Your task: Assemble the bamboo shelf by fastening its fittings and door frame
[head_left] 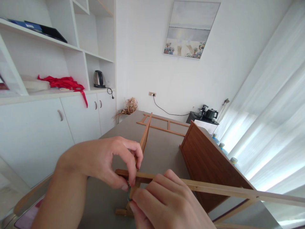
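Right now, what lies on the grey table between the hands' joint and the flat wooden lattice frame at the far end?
In the head view, only bare grey table, with the upright wooden rail running along its left edge.

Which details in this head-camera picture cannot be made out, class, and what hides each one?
- Small dark item pinched at the wooden frame joint: head view, covered by the left hand and right hand; too small to identify.
- Joint itself: hidden behind the fingers.
- Long rail: its far end is cut off by the right edge.
- Brown panel: lower part hidden behind the rail.
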`<state>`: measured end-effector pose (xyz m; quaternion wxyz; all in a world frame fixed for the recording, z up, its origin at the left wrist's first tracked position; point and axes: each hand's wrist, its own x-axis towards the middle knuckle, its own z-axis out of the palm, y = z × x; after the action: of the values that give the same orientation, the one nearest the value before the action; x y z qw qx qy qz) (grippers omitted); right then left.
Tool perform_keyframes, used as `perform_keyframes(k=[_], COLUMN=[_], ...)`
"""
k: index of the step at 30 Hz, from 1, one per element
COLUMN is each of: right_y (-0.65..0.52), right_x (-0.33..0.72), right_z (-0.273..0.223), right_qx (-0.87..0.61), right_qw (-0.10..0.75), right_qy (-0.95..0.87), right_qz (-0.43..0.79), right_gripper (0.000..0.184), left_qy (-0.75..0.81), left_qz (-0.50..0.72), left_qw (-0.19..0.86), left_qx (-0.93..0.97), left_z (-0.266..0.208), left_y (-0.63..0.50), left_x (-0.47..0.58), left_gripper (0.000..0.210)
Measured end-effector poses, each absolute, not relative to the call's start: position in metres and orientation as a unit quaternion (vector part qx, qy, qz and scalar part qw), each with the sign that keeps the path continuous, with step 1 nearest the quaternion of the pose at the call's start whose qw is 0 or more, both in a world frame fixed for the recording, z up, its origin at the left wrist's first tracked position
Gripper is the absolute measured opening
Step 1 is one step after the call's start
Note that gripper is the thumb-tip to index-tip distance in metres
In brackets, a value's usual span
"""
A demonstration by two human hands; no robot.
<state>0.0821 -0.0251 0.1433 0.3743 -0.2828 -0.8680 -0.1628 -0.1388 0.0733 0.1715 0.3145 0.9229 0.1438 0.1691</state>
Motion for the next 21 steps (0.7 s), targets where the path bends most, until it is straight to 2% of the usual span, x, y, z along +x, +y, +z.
perform_keyframes(k=[7, 9, 12, 17, 21], right_y=[-0.024, -0.021, -0.019, -0.021, -0.029], right_x=[0.079, 0.074, 0.069, 0.075, 0.087], right_z=[0.137, 0.131, 0.122, 0.124, 0.137], right_qx=[-0.287, -0.287, -0.292, -0.306, -0.327], right_qw=[0.381, 0.479, 0.496, 0.479, 0.364], right_qy=[-0.866, -0.812, -0.801, -0.807, -0.865], right_qz=[-0.152, -0.168, -0.164, -0.163, -0.113], right_gripper=[0.024, 0.032, 0.029, 0.024, 0.016], left_qy=[0.144, 0.135, 0.128, 0.132, 0.133], left_qz=[0.183, 0.188, 0.194, 0.183, 0.174], left_qw=[0.32, 0.32, 0.32, 0.324, 0.33], left_qx=[0.918, 0.919, 0.918, 0.919, 0.918], left_z=[0.171, 0.171, 0.171, 0.173, 0.173], left_y=[0.07, 0.07, 0.071, 0.072, 0.072], left_x=[-0.138, -0.137, -0.137, -0.137, -0.137], left_gripper=[0.021, 0.022, 0.02, 0.019, 0.021])
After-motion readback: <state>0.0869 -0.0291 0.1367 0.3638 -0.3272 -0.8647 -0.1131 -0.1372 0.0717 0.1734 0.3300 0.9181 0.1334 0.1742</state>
